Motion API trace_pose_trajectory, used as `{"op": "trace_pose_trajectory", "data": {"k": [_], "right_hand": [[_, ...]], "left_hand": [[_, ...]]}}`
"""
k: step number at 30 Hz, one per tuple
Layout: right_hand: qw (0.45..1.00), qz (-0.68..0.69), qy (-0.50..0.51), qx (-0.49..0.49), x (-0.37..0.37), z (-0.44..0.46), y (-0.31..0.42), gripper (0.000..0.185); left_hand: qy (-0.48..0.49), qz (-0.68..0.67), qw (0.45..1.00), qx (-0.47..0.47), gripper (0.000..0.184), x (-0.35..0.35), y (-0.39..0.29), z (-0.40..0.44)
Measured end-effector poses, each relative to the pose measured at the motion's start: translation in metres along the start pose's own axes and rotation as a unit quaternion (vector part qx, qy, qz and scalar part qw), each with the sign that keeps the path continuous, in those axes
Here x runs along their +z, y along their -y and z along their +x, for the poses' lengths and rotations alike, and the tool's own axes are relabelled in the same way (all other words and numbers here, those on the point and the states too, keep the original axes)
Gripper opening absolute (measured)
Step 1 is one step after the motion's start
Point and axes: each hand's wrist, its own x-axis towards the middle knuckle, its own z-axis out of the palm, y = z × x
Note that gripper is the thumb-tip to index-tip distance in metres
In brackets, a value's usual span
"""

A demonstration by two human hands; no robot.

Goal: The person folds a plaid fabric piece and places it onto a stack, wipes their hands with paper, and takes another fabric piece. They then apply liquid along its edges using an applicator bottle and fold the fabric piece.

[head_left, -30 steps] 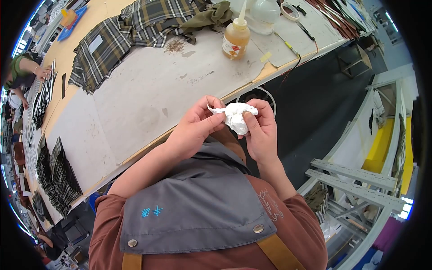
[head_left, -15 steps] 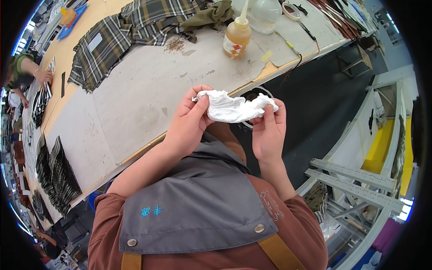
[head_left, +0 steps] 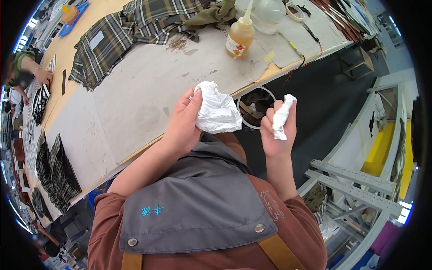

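Crumpled white tissue-like material hangs from my left hand, pinched between thumb and fingers near the table's front edge. A smaller, narrow white piece is in my right hand, whose fingers are curled around it. The two white pieces are apart. Beyond my hands, a bottle of amber liquid with a pointed nozzle stands upright on the table. Below, between my hands, is a round bin with scraps inside.
Plaid fabric lies at the table's back, beside olive cloth. A clear container, a tape roll and a yellow-tipped tool lie behind right. Another person's hand touches striped fabric at far left. A metal rack stands right.
The white material, first bunched between both hands, was stretched out and is now in two separate pieces. My right hand has moved right, away from my left hand.
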Motion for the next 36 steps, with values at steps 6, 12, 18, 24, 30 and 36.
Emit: {"op": "trace_pose_trajectory", "data": {"k": [6,12,18,24,30,36], "right_hand": [[0.990,-0.131,0.039,0.024,0.009,-0.004,0.007,0.040],[0.975,-0.215,0.005,0.050,0.030,-0.010,-0.012,0.026],[0.923,-0.370,0.003,0.104,0.043,-0.013,-0.031,0.017],[0.916,-0.393,-0.032,0.071,0.034,-0.007,-0.025,0.017],[0.919,-0.387,-0.038,0.061,0.023,-0.004,-0.013,0.015],[0.954,-0.170,0.056,0.242,0.008,-0.008,-0.002,0.023]], "left_hand": [[-0.004,0.079,0.997,-0.024,0.029,0.006,0.001,-0.002],[-0.009,0.239,0.968,-0.082,0.028,0.008,0.001,-0.001],[0.027,0.234,0.970,-0.062,0.032,0.014,0.005,-0.009],[-0.001,0.245,0.969,-0.026,0.026,0.009,0.002,-0.010],[-0.025,0.084,0.995,-0.054,0.030,0.007,0.001,-0.008],[0.022,0.066,0.997,-0.027,0.031,0.000,0.000,-0.006]]}}
